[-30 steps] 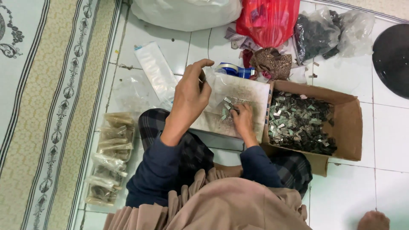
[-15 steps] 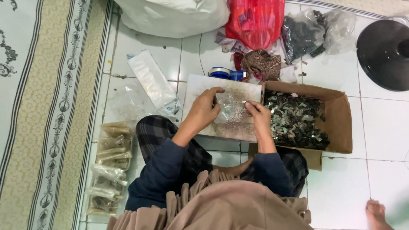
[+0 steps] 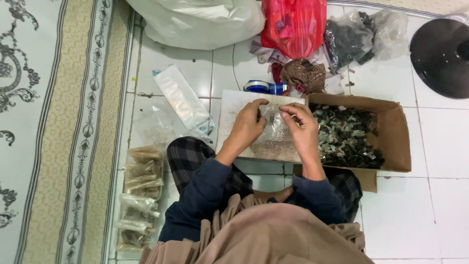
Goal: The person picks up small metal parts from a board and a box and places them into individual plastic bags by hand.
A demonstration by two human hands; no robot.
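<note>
**tile_sitter:** Hands question. Left hand (image 3: pixel 248 128) and right hand (image 3: pixel 301 128) are both pinching the top edge of a small clear plastic bag (image 3: pixel 276 139) with a little heap of pale bits in the bottom. It sits just above frame centre, on a flat whitish board (image 3: pixel 232 110) resting over the knees. Fingertips are close together at the bag's mouth, not spread. Any tips for handling it cleanly?

**packs_a_lot:** Looks like a decent grip already. I'd keep the bag flat on the board so the contents stay at the closed end, and hold the mouth level with both thumbs on the near side. Can't tell from this angle whether the mouth is open or pressed closed, too small and shiny. If it's a press strip, I'd guess working from one corner across is safer than squeezing the middle.

**tile_sitter:** Brown cardboard box (image 3: pixel 391 132) of dark mixed small pieces is touching the board's right edge. Worry?

**packs_a_lot:** Only your right elbow knocking it, maybe. The row of filled clear bags (image 3: pixel 139 195) at lower left on the white tiled floor (image 3: pixel 439 205) is well apart, so that's fine. Blue tape dispenser (image 3: pixel 264 87) is just above the board, in easy reach.
</note>
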